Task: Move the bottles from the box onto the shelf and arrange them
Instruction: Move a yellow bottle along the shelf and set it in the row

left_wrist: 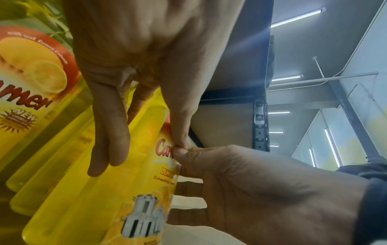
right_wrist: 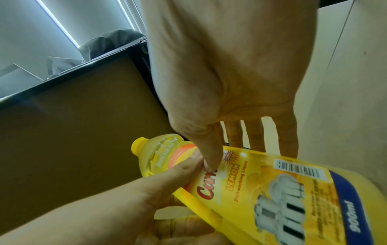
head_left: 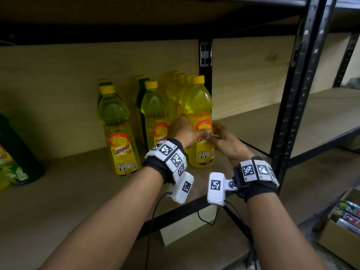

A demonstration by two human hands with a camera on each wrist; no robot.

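Note:
A yellow Cammer lemon dish-liquid bottle (head_left: 200, 102) stands upright at the front of the right-hand row on the wooden shelf (head_left: 58, 201). My left hand (head_left: 185, 131) wraps its left side and my right hand (head_left: 224, 139) cups its right side. Both thumbs meet on the front label. In the left wrist view my left hand (left_wrist: 125, 49) lies along the bottle (left_wrist: 83, 207), with the right hand (left_wrist: 261, 190) opposite. The right wrist view has my right hand (right_wrist: 230, 66) with its fingers spread behind the bottle (right_wrist: 272, 190), and the left hand (right_wrist: 104, 207) below.
More yellow bottles stand behind it, with two more rows to the left (head_left: 154, 114) (head_left: 115, 129) that include dark green bottles. A large green bottle (head_left: 15, 152) sits far left. A black shelf post (head_left: 296, 94) rises at right. A cardboard box (head_left: 335, 238) of packets lies on the floor.

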